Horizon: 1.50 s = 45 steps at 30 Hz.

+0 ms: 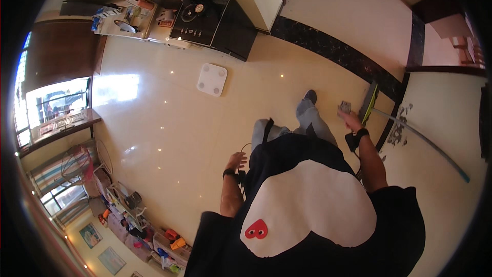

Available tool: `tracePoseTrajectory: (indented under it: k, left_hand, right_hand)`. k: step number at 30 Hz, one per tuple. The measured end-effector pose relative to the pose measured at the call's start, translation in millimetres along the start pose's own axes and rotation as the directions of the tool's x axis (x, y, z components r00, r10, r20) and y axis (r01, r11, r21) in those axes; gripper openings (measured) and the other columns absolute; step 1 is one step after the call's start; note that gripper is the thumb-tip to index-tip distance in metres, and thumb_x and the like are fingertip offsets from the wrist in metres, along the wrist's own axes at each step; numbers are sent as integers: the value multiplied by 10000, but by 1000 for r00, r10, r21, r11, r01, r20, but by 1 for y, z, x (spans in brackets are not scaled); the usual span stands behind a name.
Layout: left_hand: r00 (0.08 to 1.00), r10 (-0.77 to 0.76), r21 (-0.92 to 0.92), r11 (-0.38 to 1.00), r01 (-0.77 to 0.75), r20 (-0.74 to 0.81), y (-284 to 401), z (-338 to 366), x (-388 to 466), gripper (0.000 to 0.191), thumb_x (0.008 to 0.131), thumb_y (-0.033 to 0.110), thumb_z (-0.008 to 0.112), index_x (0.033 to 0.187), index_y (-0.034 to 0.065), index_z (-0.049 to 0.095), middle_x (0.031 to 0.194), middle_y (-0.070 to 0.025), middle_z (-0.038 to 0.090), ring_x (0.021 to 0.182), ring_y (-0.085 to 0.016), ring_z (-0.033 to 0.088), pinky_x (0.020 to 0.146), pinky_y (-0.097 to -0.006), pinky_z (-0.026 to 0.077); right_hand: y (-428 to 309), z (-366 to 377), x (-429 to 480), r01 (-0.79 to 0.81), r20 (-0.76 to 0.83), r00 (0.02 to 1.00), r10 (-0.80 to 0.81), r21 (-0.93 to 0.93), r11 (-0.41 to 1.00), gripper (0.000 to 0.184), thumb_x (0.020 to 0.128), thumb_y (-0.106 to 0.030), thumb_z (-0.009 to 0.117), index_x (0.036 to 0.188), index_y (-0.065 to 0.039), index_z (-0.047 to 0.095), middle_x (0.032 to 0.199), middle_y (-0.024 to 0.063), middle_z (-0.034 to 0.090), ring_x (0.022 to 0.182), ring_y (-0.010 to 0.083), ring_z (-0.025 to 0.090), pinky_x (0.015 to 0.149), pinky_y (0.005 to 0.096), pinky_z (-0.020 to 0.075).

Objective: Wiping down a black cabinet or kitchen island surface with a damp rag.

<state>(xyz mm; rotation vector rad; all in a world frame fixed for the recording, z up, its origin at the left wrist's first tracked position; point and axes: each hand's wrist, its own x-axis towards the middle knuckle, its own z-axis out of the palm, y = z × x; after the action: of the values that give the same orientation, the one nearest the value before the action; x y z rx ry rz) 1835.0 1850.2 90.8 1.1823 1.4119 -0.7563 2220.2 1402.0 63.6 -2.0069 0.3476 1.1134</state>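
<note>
My right hand (350, 120) is out ahead of my body on the right, holding a small grey object (345, 107) that looks like a folded cloth. A broom (369, 102) with a green and dark head stands just past that hand, its grey pole slanting across the wall. My left hand (235, 160) hangs beside my left thigh with its fingers apart and nothing in it. Dark bands and small devices with cables sit at both wrists. Below me, one shoe (310, 96) shows on the glossy tiled floor (184, 130).
A white bathroom scale (212, 79) lies on the floor ahead. Beyond it is a black stove (201, 19) beside a cluttered counter (150, 27). A dark stone strip (330, 44) crosses the doorway. Shelves with clutter (169, 238) line the left wall; the right wall has peeling paint (399, 127).
</note>
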Motion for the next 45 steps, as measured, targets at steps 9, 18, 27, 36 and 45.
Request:
tracePoseTrajectory:
  k: [9,18,27,36,45]
  left_hand:
    - [1000,23,-94,995,-24,-13,62,46,-50,373,1003,295,451,1275,106,623,1194,-79,651,1073,-230,609,909,-393,491]
    - [986,164,-97,981,-166,-29,140,-9,22,338,996,251,454,1239,88,622,1092,-113,706,938,-219,682,776,-374,548]
    - [937,350,139,928,-347,5,203,-72,91,320,994,267,472,1207,93,636,977,-79,722,767,-177,665,623,-324,534]
    - [931,366,73,929,-364,-17,249,-59,92,323,950,203,479,1139,28,673,947,-123,742,777,-186,704,702,-310,560]
    - [976,190,-79,977,-198,-106,256,-42,72,296,961,224,511,1130,48,678,915,-107,737,752,-173,692,659,-304,540]
  right_hand:
    - [-146,-63,107,52,-50,997,-60,-148,988,465,882,-486,683,708,-71,568,488,28,507,358,152,462,368,313,355]
    - [-104,-19,61,-8,7,1000,9,-174,985,479,865,-497,697,769,-37,605,530,42,530,394,153,493,386,311,389]
    - [-81,-4,-7,-297,-56,953,299,47,954,431,853,-456,725,988,-70,589,592,33,518,434,126,503,369,300,389]
    - [-170,4,29,-54,-227,973,-51,-432,900,574,772,-449,794,1101,1,656,819,93,679,632,181,648,530,317,507]
    - [-325,60,116,74,95,995,-38,-416,906,683,813,-440,787,1270,3,537,1036,95,684,713,157,662,579,276,529]
